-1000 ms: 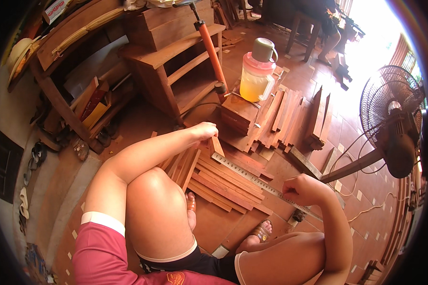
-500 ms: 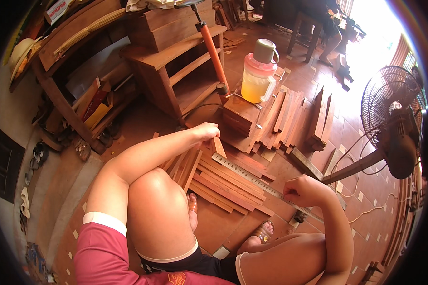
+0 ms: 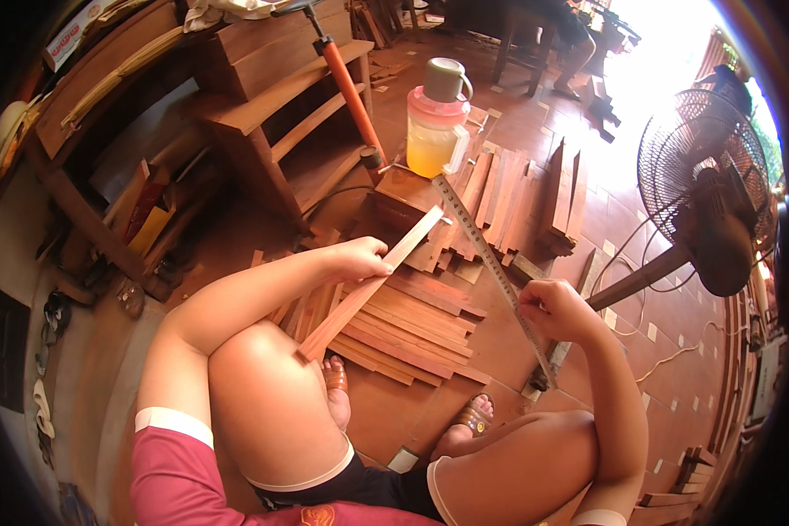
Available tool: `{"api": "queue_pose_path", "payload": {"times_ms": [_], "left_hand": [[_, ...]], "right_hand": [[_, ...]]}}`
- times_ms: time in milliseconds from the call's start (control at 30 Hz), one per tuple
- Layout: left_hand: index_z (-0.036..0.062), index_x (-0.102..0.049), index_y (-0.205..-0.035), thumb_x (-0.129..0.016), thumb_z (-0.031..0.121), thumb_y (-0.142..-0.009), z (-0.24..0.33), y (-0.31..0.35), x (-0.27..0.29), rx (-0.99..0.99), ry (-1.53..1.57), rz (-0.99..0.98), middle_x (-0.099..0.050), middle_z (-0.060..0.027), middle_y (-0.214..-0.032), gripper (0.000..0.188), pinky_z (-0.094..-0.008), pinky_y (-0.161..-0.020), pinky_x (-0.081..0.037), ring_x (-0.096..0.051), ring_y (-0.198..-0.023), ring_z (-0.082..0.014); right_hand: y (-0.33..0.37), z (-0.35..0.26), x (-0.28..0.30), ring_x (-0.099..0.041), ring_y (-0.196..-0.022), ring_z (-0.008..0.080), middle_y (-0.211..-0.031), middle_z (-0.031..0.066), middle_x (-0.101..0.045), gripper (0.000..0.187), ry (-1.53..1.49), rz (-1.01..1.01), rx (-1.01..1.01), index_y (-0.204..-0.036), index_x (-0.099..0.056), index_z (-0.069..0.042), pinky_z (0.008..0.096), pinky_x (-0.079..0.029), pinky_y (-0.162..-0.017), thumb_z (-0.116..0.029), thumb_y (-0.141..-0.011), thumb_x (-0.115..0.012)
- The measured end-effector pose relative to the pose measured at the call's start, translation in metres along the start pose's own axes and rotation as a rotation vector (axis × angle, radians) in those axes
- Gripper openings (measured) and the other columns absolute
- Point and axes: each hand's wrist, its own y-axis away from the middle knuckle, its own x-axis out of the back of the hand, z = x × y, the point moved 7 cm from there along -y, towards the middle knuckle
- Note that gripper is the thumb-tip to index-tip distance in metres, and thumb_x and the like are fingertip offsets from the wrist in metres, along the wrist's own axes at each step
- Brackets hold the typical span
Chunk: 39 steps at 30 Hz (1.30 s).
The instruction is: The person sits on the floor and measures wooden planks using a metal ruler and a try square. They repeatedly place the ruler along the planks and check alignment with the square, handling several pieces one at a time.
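My left hand (image 3: 365, 260) is closed around a flat, light-brown wooden strip (image 3: 351, 309), which slants from above my left knee up to the right. Pinched in my right hand (image 3: 556, 309) is a long, thin ruler (image 3: 480, 241) with dark markings. Its far end reaches toward the pitcher and its near end points down past my hand. Strip and ruler are apart. Beneath them, between my feet and a wooden block, lies a stack of reddish wooden strips (image 3: 408, 329) on the tiled floor.
A pitcher of yellow liquid (image 3: 431, 145) with a grey cup on top stands on a wooden block (image 3: 403, 188). Behind it are an orange hand pump (image 3: 346, 83) and a wooden cabinet (image 3: 263, 162). More strips (image 3: 504, 197) lie beyond; a fan (image 3: 706, 188) stands right.
My left hand has lifted the wooden strip, now tilted with much more of it showing. The ruler has swung away from the stack to a steeper slant in my right hand. The view has shifted.
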Motion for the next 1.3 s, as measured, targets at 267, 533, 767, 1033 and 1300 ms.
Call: {"api": "queue_pose_path", "payload": {"times_ms": [267,533,767,1033,1300], "left_hand": [[0.0018,-0.049,-0.132,-0.063,0.009,-0.095,0.05,0.022,-0.012,-0.357,0.159,0.123,-0.061,-0.0078,-0.109,0.04,-0.0319,-0.09,-0.05,-0.058,-0.1,-0.0139],[0.0073,-0.047,-0.129,-0.061,0.004,-0.096,0.074,0.036,0.002,-0.578,0.271,0.277,-0.062,-0.006,-0.113,0.035,-0.0334,-0.09,-0.051,-0.06,-0.1,-0.0145],[0.0094,-0.052,-0.13,-0.061,-0.002,-0.093,0.08,0.047,0.003,-0.65,0.043,0.449,-0.064,-0.0062,-0.11,0.04,-0.0302,-0.088,-0.052,-0.061,-0.097,-0.0134],[0.0048,-0.056,-0.118,-0.064,-0.006,-0.086,0.075,0.07,0.037,-0.937,-0.233,0.784,-0.066,-0.0191,-0.101,0.035,-0.0398,-0.083,-0.052,-0.066,-0.093,-0.0375],[0.0032,-0.055,-0.115,-0.065,-0.008,-0.085,0.059,0.087,0.063,-0.959,-0.304,0.981,-0.066,-0.0184,-0.103,0.034,-0.0397,-0.081,-0.053,-0.066,-0.095,-0.036]], "right_hand": [[0.002,0.009,0.02,-0.061,-0.066,0.0219,-0.075,0.0137,-0.064,0.01,-0.028,0.283,0.085,-0.088,-0.065,0.002,0.034,-0.049,-0.062,-0.006,-0.083,-0.07],[0.0,0.013,0.028,-0.061,-0.069,0.0273,-0.076,0.0148,-0.063,0.01,-0.069,0.363,0.0,-0.088,-0.065,0.001,0.0363,-0.049,-0.065,-0.007,-0.084,-0.07],[0.001,0.015,0.022,-0.063,-0.075,0.0331,-0.082,0.0171,-0.064,0.01,-0.024,0.359,-0.012,-0.088,-0.065,0.001,0.04,-0.05,-0.068,-0.007,-0.084,-0.068],[0.019,0.011,0.041,-0.064,-0.079,0.0347,-0.087,0.0173,-0.065,0.01,0.043,0.322,0.038,-0.089,-0.065,0.001,0.0391,-0.051,-0.072,-0.008,-0.085,-0.066],[0.039,-0.035,0.048,-0.065,-0.08,0.0345,-0.085,0.0148,-0.065,0.009,0.084,0.171,0.077,-0.088,-0.066,-0.001,0.0401,-0.052,-0.073,-0.009,-0.084,-0.067]]}}
